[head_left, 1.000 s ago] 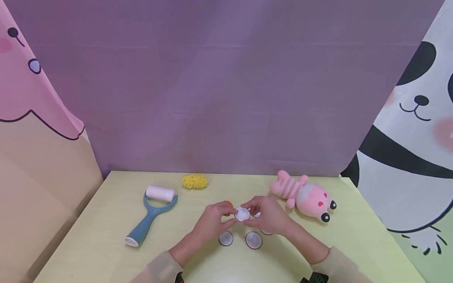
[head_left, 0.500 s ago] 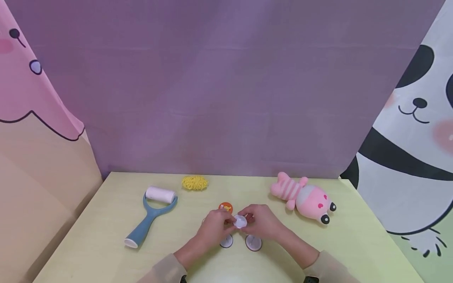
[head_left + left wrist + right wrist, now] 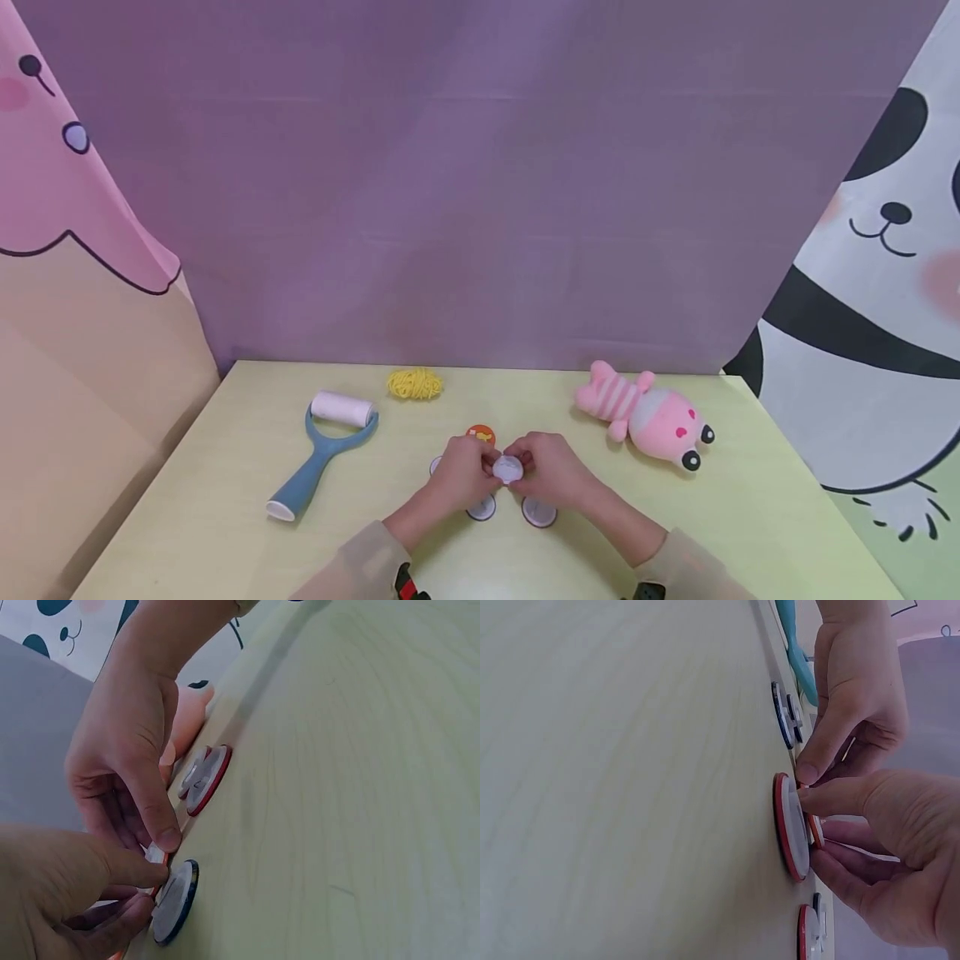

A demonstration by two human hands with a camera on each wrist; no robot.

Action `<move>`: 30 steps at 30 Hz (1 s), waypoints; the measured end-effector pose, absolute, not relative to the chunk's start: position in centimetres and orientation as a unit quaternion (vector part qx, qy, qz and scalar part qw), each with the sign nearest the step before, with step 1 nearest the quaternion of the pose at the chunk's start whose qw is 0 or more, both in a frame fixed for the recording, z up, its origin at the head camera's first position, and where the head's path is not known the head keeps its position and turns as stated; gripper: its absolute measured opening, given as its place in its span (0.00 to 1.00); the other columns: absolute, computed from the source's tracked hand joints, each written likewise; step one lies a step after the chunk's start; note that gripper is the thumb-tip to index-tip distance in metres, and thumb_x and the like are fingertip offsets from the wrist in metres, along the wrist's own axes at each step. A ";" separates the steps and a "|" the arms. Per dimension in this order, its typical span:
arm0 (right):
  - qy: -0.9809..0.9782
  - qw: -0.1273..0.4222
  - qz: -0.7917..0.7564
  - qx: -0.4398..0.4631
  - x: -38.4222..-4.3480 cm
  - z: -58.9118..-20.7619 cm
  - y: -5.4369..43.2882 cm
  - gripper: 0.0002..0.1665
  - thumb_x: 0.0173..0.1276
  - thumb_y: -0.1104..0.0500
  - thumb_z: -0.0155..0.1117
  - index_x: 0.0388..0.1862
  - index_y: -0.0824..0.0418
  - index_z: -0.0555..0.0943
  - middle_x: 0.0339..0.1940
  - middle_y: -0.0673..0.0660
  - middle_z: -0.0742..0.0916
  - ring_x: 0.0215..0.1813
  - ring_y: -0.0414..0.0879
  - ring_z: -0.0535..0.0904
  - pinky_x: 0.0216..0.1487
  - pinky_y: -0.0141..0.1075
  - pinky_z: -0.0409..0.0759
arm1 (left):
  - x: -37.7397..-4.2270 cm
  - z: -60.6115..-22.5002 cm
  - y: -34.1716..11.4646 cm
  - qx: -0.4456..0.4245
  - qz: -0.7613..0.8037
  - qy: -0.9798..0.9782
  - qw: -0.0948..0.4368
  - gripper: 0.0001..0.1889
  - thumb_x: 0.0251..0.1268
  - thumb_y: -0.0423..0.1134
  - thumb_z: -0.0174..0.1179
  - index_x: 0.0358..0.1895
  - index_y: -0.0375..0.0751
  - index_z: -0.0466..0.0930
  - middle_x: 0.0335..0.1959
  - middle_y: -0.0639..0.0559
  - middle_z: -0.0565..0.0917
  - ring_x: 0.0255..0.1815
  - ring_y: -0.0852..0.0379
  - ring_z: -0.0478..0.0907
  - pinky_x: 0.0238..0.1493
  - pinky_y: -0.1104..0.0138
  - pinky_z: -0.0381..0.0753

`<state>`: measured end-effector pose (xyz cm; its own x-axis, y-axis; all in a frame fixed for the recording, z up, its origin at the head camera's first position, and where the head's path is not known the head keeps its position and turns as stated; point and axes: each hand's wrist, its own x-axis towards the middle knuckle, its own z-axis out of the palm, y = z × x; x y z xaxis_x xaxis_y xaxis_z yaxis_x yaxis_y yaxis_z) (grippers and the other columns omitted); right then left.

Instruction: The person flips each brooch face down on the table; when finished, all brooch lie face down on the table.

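A round pin badge (image 3: 507, 469), whitish back upward, is pinched between the fingertips of both hands just over the table. My left hand (image 3: 459, 472) holds its left edge, my right hand (image 3: 553, 472) its right edge. An orange rim shows on this badge (image 3: 817, 831) in the right wrist view. Nearer the person lie two badges with their backs up, a left one (image 3: 481, 507) and a right one (image 3: 539, 512). Behind the hands an orange badge (image 3: 481, 434) lies face up. Another badge (image 3: 435, 465) is partly hidden by my left hand.
At left lies a blue Y-shaped handle with a white roller (image 3: 321, 454). A yellow string bundle (image 3: 415, 384) is near the table's back edge. A pink plush toy (image 3: 645, 414) rests at the back right. Purple cloth (image 3: 480, 200) hangs behind the table (image 3: 225, 517).
Both hands have moved slightly nearer the person with the badge still pinched between them. The orange badge behind them shows more, while badges by my right hand are now covered.
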<state>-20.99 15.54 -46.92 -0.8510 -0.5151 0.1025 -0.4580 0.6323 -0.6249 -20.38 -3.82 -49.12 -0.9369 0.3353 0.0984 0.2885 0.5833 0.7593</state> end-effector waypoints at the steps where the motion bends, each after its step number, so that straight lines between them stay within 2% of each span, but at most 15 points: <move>1: 0.903 0.041 -0.330 -0.271 -21.0 -46.9 15.5 0.16 0.56 0.67 0.82 0.45 0.66 0.90 0.38 0.55 0.89 0.39 0.47 0.87 0.40 0.29 0.86 | -20.4 -49.0 -3.8 0.173 0.418 0.891 0.033 0.13 0.58 0.29 0.77 0.46 0.29 0.91 0.31 0.48 0.90 0.28 0.67 0.79 0.31 0.77 0.82; 9: 0.910 0.012 -0.284 -0.303 -21.5 -46.5 15.7 0.15 0.53 0.67 0.82 0.41 0.66 0.91 0.32 0.54 0.87 0.37 0.43 0.78 0.36 0.28 0.77 | -20.9 -48.2 -3.3 0.187 0.382 0.904 0.036 0.09 0.60 0.31 0.78 0.42 0.32 0.92 0.28 0.51 0.88 0.28 0.65 0.76 0.30 0.76 0.81; 15: 0.904 0.005 -0.281 -0.321 -21.7 -46.3 15.6 0.17 0.52 0.66 0.81 0.43 0.67 0.90 0.33 0.56 0.87 0.36 0.47 0.81 0.35 0.28 0.77 | -21.4 -47.4 -4.1 0.224 0.328 0.918 0.016 0.05 0.58 0.30 0.76 0.36 0.34 0.91 0.24 0.54 0.82 0.28 0.64 0.71 0.30 0.74 0.75; 19: 0.910 -0.013 -0.297 -0.288 -21.7 -46.1 15.0 0.16 0.57 0.69 0.76 0.47 0.68 0.89 0.37 0.59 0.87 0.38 0.50 0.84 0.40 0.31 0.82 | -22.2 -46.4 -5.3 0.210 0.298 0.931 0.004 0.09 0.60 0.32 0.76 0.42 0.34 0.91 0.34 0.49 0.86 0.37 0.58 0.79 0.43 0.67 0.86; 22: 0.911 -0.018 -0.314 -0.266 -22.2 -46.1 14.5 0.15 0.60 0.71 0.73 0.47 0.67 0.89 0.40 0.61 0.88 0.40 0.52 0.86 0.43 0.33 0.84 | -23.1 -46.3 -6.3 0.184 0.295 0.938 0.005 0.16 0.60 0.34 0.78 0.50 0.34 0.90 0.46 0.43 0.90 0.46 0.51 0.85 0.53 0.59 0.90; 26: 0.913 -0.015 -0.322 -0.249 -23.0 -46.4 13.6 0.15 0.62 0.71 0.72 0.48 0.66 0.89 0.42 0.61 0.89 0.41 0.51 0.87 0.42 0.33 0.85 | -24.1 -46.6 -7.6 0.179 0.295 0.939 0.004 0.21 0.60 0.37 0.78 0.55 0.32 0.89 0.51 0.39 0.91 0.48 0.48 0.87 0.53 0.55 0.91; 30: 0.914 -0.005 -0.329 -0.235 -23.8 -46.6 12.4 0.14 0.62 0.70 0.73 0.47 0.64 0.89 0.42 0.59 0.89 0.40 0.48 0.88 0.42 0.34 0.87 | -24.5 -46.9 -8.4 0.189 0.295 0.937 0.010 0.22 0.60 0.40 0.79 0.55 0.31 0.88 0.51 0.38 0.91 0.45 0.48 0.87 0.52 0.54 0.91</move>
